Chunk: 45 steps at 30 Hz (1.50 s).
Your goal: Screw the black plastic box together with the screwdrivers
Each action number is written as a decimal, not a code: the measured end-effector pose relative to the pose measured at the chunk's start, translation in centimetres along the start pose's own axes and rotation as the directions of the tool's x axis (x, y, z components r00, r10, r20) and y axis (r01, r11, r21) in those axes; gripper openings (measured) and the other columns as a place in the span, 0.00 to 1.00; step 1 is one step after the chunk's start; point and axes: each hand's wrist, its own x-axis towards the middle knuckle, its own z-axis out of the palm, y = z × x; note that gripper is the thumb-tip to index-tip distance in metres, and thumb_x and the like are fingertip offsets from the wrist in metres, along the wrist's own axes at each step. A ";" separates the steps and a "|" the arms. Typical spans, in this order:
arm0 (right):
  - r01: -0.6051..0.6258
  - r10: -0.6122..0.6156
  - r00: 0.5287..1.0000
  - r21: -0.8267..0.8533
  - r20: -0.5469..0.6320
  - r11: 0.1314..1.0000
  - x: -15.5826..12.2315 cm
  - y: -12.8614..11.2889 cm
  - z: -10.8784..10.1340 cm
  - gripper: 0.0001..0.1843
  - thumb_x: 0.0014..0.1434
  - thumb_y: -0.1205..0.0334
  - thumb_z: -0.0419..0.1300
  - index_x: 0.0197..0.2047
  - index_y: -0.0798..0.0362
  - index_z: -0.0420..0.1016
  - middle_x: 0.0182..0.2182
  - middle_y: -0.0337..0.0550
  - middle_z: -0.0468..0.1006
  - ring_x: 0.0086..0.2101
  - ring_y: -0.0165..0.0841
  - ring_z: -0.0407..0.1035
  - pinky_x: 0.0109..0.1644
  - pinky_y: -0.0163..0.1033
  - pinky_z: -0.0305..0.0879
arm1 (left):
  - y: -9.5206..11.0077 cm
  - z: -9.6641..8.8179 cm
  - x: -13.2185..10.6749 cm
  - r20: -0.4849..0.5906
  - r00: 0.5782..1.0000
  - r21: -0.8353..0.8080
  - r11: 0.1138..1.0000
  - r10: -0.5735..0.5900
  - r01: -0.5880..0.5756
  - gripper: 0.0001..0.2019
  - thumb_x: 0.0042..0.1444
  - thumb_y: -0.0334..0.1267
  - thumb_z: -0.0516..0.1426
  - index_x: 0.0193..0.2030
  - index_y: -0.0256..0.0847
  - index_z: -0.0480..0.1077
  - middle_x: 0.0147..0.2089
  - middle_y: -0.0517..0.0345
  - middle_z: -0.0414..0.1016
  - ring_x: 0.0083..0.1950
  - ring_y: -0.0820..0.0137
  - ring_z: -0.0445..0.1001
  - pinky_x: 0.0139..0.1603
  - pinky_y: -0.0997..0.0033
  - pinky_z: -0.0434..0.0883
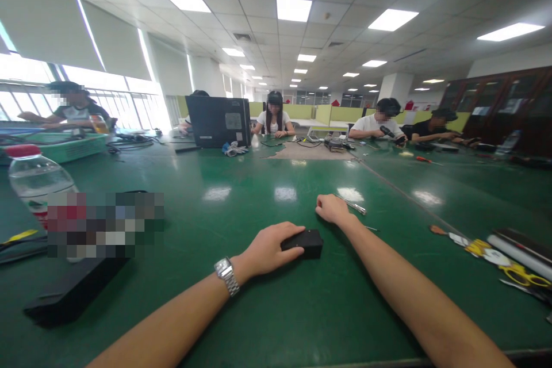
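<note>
My left hand [269, 248], with a metal watch on its wrist, rests on the green table [259, 310] with its fingers wrapped round a small black box [307, 241]. My right hand [332, 208] lies a little farther out, fingers curled closed on the tabletop. A small silver tool [356, 206] lies just right of that hand; whether the fingers touch or hold it is hidden.
A water bottle [32, 175] and a flat black case [71, 293] sit at the left. Yellow scissors [524, 276] and other tools lie at the right edge. A black laptop [218, 121] stands at the far side, where several people sit working.
</note>
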 end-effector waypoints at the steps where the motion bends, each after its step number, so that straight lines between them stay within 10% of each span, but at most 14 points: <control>1: -0.014 0.014 0.999 -0.003 -0.041 1.000 0.0 0.1 0.0 0.13 0.58 0.59 0.53 0.41 0.52 0.75 0.41 0.50 0.78 0.43 0.40 0.70 0.42 0.40 0.62 | 0.0 0.0 0.0 0.001 1.000 0.001 1.000 0.002 -0.002 0.21 0.59 0.45 0.56 0.58 0.43 0.66 0.53 0.52 0.73 0.50 0.62 0.72 0.54 0.64 0.68; 9: -0.337 0.321 0.892 0.006 -0.319 0.942 -0.1 4.1 -0.4 0.22 0.56 0.54 0.53 0.50 0.57 0.70 0.47 0.58 0.72 0.48 0.48 0.65 0.47 0.48 0.60 | 0.2 -0.1 0.0 -0.024 0.999 0.011 0.999 -0.031 0.031 0.20 0.59 0.46 0.56 0.56 0.43 0.68 0.52 0.53 0.74 0.50 0.62 0.72 0.52 0.65 0.69; 20: -0.400 0.406 0.908 0.075 -0.101 0.913 -0.2 9.5 0.6 0.11 0.53 0.64 0.56 0.36 0.56 0.78 0.37 0.56 0.78 0.41 0.47 0.72 0.44 0.49 0.61 | -0.7 0.3 0.2 -0.162 0.970 0.051 0.981 -0.179 0.189 0.17 0.55 0.45 0.59 0.50 0.44 0.71 0.49 0.57 0.76 0.48 0.61 0.74 0.51 0.64 0.69; 30: 0.157 0.094 0.844 0.411 -0.529 0.898 -2.0 4.1 -1.4 0.23 0.66 0.56 0.40 0.49 0.57 0.72 0.43 0.50 0.77 0.43 0.36 0.70 0.45 0.35 0.60 | -2.0 -0.4 0.2 -0.110 0.976 0.018 0.982 -0.185 0.189 0.21 0.54 0.47 0.60 0.53 0.45 0.71 0.53 0.55 0.75 0.52 0.60 0.73 0.52 0.64 0.69; 39: 0.431 -0.122 0.883 0.681 -0.453 0.591 -4.9 -2.5 -1.6 0.14 0.57 0.53 0.54 0.29 0.55 0.73 0.19 0.37 0.69 0.21 0.29 0.62 0.28 0.34 0.57 | -5.1 -1.9 0.4 -0.229 0.890 0.040 0.910 -0.393 0.412 0.22 0.56 0.53 0.55 0.51 0.43 0.74 0.50 0.54 0.77 0.49 0.60 0.75 0.50 0.67 0.70; 45: 0.392 -0.221 0.915 0.607 -0.339 0.692 -6.0 -3.2 -2.3 0.13 0.56 0.57 0.54 0.25 0.55 0.72 0.20 0.37 0.70 0.22 0.28 0.62 0.27 0.33 0.54 | -5.9 -2.5 0.1 -0.248 0.865 0.023 0.890 -0.436 0.455 0.22 0.55 0.54 0.55 0.50 0.43 0.75 0.47 0.55 0.78 0.46 0.60 0.75 0.48 0.68 0.71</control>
